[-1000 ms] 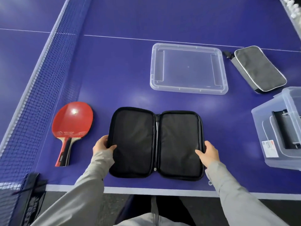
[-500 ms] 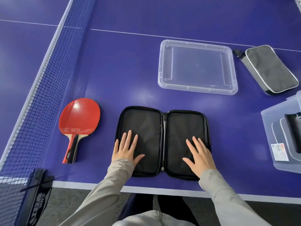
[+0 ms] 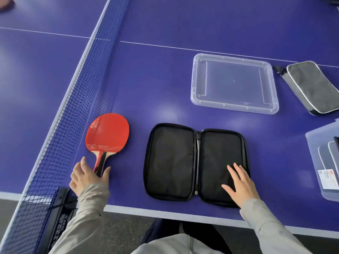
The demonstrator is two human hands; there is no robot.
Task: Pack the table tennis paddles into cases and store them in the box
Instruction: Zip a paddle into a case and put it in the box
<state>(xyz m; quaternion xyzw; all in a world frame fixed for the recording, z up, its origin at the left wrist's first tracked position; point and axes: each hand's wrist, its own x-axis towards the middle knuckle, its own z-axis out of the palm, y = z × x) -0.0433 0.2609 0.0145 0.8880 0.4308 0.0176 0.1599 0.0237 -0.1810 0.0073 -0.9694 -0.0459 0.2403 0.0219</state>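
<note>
While the red-faced paddle [image 3: 107, 132] lay flat on the blue table-tennis table [image 3: 156, 88], rubber up and handle toward the near edge, the left hand [image 3: 86, 177] sat over the handle's butt end. Thumb and fingers were spread either side of it, not closed round it. Blade was red, neck pale wood, handle red and black. Paddle sat between the net [image 3: 60, 125] and the black case [image 3: 174, 162], apart from both, with a strip of bare table on each side. Case was unzipped and splayed flat, both black-lined halves facing up, its near side close to the table edge. Right hand [image 3: 240, 184] lay flat on the case's right half, fingers straight and spread, gripping nothing. Beyond the case a clear lid [image 3: 234, 83] lay flat, and a closed grey case [image 3: 311, 87] with white piping lay just to its right. Clear storage box [image 3: 315, 162] sat at the right, partly out of frame, with grey shapes showing through its wall.
</note>
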